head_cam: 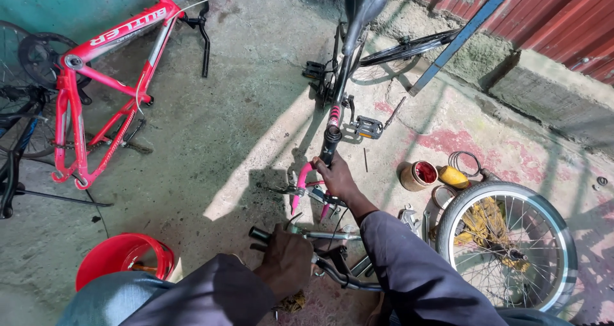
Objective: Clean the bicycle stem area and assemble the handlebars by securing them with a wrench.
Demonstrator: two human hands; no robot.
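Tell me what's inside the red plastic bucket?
Inside the round red plastic bucket only a small brownish object shows near its inner wall. The person's blue-trousered knee covers the bucket's near side, so the rest stays hidden.

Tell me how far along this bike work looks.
Done: the bike is upside down, one wheel off and lying beside it. In hand: the right hand grips the pink fork, the left hand the handlebar. Left: the fork has no wheel in it.

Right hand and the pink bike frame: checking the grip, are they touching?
Touching. The head view shows the right hand wrapped around the pink bike frame near its head tube, fingers closed, no gap.
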